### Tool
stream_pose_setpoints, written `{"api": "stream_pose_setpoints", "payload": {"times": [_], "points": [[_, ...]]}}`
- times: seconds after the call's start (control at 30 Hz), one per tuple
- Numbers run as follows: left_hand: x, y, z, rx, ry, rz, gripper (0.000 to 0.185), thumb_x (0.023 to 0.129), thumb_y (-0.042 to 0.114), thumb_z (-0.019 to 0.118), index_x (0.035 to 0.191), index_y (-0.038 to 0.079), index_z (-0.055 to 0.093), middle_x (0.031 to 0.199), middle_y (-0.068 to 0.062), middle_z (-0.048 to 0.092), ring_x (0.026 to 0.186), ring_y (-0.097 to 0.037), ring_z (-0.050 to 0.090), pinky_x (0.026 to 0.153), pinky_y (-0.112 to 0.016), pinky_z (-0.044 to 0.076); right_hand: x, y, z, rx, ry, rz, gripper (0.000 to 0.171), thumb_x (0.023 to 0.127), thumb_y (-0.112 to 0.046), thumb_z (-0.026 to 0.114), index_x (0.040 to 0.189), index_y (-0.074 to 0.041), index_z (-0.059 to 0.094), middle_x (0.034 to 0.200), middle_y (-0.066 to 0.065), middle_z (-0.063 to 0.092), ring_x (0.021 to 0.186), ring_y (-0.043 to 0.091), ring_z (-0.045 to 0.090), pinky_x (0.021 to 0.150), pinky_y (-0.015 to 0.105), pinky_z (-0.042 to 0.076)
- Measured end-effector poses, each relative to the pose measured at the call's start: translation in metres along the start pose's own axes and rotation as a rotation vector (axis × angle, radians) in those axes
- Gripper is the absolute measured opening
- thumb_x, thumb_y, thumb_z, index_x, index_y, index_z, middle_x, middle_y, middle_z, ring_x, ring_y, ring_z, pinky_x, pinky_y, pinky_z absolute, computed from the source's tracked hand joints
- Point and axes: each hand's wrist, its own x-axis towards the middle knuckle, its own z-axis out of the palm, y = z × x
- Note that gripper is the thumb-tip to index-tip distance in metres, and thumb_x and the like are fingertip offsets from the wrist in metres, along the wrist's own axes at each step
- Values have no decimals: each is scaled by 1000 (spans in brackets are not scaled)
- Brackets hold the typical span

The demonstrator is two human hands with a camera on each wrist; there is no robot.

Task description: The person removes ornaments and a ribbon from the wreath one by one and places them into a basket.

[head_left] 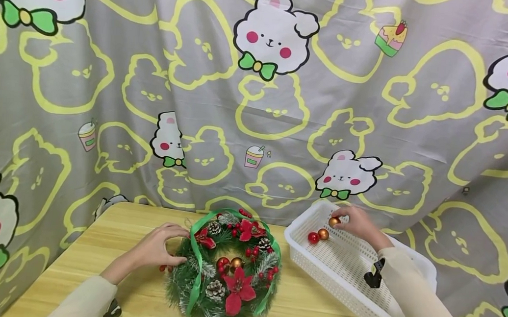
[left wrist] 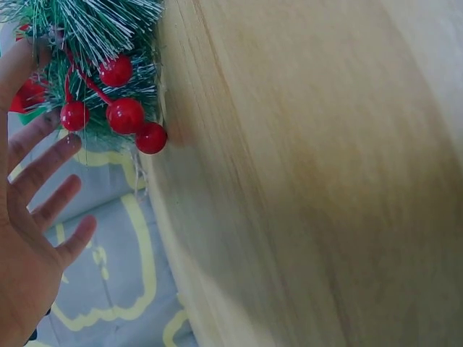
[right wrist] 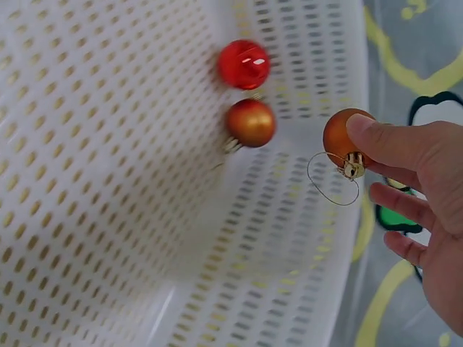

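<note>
The right hand (head_left: 357,223) pinches a matte copper-orange round bauble (right wrist: 340,136) at the far end of a white perforated plastic basket (head_left: 338,284), where 1 glossy red ball (head_left: 313,238) and 1 copper-orange ball (head_left: 323,234) lie. The left hand (head_left: 157,247), fingers spread, is at the edge of a round green artificial wreath (head_left: 183,281).

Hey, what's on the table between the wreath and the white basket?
Nothing but bare wooden tabletop lies between the wreath and the white basket; the head view shows it.
</note>
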Motion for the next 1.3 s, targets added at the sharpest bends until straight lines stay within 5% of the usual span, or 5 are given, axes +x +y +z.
{"api": "stream_pose_setpoints", "payload": {"times": [0.4, 0.7, 1.3], "points": [[0, 2, -1, 8, 35, 32, 55, 72, 41, 91, 119, 21, 74, 121, 0, 71, 115, -29, 63, 91, -58, 55, -5, 11, 20, -47, -26, 30, 32, 81, -12, 84, 110, 1, 76, 105, 16, 77, 100, 38, 71, 87, 55, 56], [-1, 0, 2, -18, 2, -6, 56, 73, 41, 90, 122, 21, 73, 124, 1, 71, 120, -30, 61, 95, -58, 54, -9, 16, 30, -52, -31, 27, 24, 80, -11, 85, 101, -4, 78, 97, 9, 77, 91, 28, 70, 84, 52, 57], [-1, -2, 2, -5, 1, -4, 56, 73, 43, 90, 122, 22, 73, 123, 3, 71, 119, -27, 61, 94, -57, 55, -12, 17, 42, -64, -22, 25, 27, 79, -14, 85, 103, -2, 78, 96, 11, 77, 91, 33, 70, 85, 56, 54]]}}
